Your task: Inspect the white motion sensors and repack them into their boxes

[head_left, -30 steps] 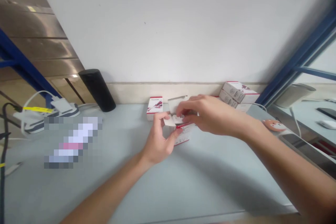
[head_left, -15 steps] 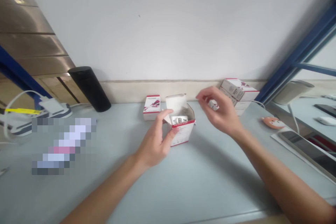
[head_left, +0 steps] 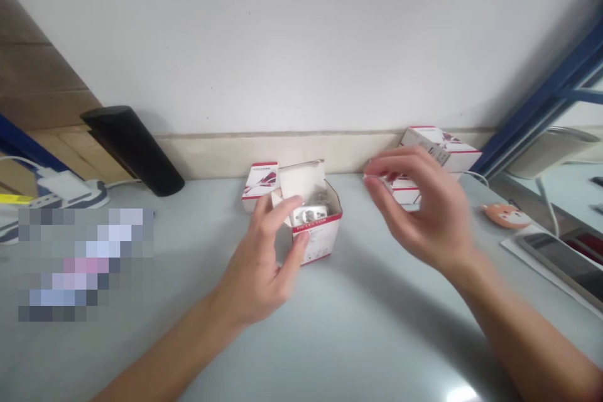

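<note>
At the center of a smooth gray desk [head_left: 301, 342] running broadly toward 6 o'clock and backed by a wall [head_left: 301, 44] at 12, a red-banded, white cardboard "DETECTOR" carton [head_left: 319, 242] stands upright, mouth up, lettered face toward 6; foreshortening hides its long axis. The left hand [head_left: 259, 260] clamps its 8-o'clock corner. At 2 o'clock, the right hand [head_left: 436, 213] hovers, thumb and fingertips close; whether they pinch anything cannot be told.
</note>
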A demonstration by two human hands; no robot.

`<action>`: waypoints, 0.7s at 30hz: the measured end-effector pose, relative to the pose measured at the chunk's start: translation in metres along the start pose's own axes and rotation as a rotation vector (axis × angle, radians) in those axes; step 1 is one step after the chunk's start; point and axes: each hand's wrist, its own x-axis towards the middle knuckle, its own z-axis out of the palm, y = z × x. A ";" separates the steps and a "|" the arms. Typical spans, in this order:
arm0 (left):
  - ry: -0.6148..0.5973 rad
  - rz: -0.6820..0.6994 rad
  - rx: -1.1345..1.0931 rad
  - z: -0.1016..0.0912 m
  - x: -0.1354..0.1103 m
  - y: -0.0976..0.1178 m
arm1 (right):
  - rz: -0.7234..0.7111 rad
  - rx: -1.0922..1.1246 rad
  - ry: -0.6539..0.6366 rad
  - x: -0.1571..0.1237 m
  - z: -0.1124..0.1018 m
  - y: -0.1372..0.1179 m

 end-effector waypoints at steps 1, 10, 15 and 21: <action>-0.024 0.013 0.019 0.000 0.001 0.003 | -0.033 0.042 0.051 0.001 -0.001 -0.013; -0.126 0.133 0.220 -0.004 -0.002 0.018 | -0.115 -0.139 -0.070 -0.011 0.019 -0.031; -0.112 0.152 0.290 -0.003 -0.002 0.020 | 0.007 -0.027 -0.159 -0.007 0.013 -0.028; -0.099 0.142 0.300 -0.004 -0.002 0.023 | 0.231 0.145 -0.315 -0.005 0.001 -0.029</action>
